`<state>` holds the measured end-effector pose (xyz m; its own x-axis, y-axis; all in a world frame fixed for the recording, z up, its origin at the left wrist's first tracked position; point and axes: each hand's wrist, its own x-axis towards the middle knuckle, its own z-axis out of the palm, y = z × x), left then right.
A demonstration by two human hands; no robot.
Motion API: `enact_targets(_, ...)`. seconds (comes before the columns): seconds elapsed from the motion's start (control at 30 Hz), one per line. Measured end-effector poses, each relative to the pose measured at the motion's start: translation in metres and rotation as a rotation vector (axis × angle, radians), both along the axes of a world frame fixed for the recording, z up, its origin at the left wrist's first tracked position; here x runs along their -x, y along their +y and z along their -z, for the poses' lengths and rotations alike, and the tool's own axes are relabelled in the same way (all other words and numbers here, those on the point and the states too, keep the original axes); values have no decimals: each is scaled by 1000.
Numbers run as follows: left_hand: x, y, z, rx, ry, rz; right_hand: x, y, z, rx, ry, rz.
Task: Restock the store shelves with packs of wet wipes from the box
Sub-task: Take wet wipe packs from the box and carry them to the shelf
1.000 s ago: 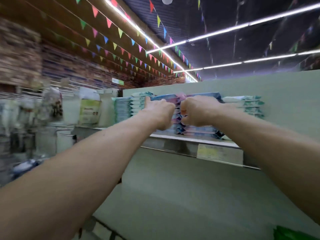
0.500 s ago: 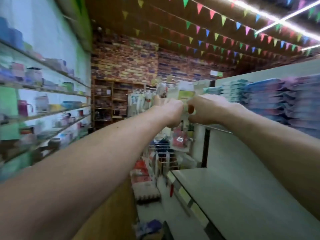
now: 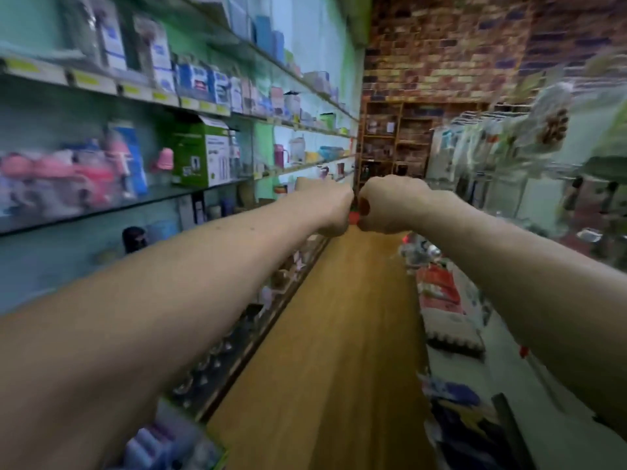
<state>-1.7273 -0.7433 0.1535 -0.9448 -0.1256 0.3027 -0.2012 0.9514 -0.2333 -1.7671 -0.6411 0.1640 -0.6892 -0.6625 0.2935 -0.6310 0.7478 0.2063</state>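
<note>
While the hands were pressed against the stacked wipes a second ago, the head view has since swung away from that shelf and now looks down the aisle floor (image 3: 339,334) toward a brick wall (image 3: 441,45). That batch seems to be placed, and I judge the person is turning back to fetch more. Both arms are stretched forward. The left hand (image 3: 330,206) and right hand (image 3: 390,206) are almost touching, each with fingers curled into a loose fist, and neither visibly holds anything. A speck of red shows between them, probably stock further off. No wipes can be made out for certain in this blurred frame; they were last seen as flat, soft packs in blue and pale teal piles, on a shelf that now lies out of view to the right. The box is not visible either. Wall shelves (image 3: 135,96) of boxed goods run along the left, and the bluish packets at the bottom left are too smeared to name.
</note>
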Motion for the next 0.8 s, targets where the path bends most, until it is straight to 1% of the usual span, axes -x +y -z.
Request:
enact_targets(0.1, -35, -53, 24, -44, -76, -106, -25, -55, 24, -15, -75, -117)
enact_targets(0.23, -84, -119, 51, -125, -166, -224, -56, -129, 54, -88, -122, -206)
enact_targets(0.47, -157, -225, 114, -219, -226, -359, -122, -241, 112, -191, -248, -300)
enact_targets(0.63, -189, -283, 163, -279, -306, -424, -153, -304, 162, -269, -337, -370)
enact_targets(0.8, -213, -321, 205, -378, -349, -470, -168, -344, 207, -331, -418, -430)
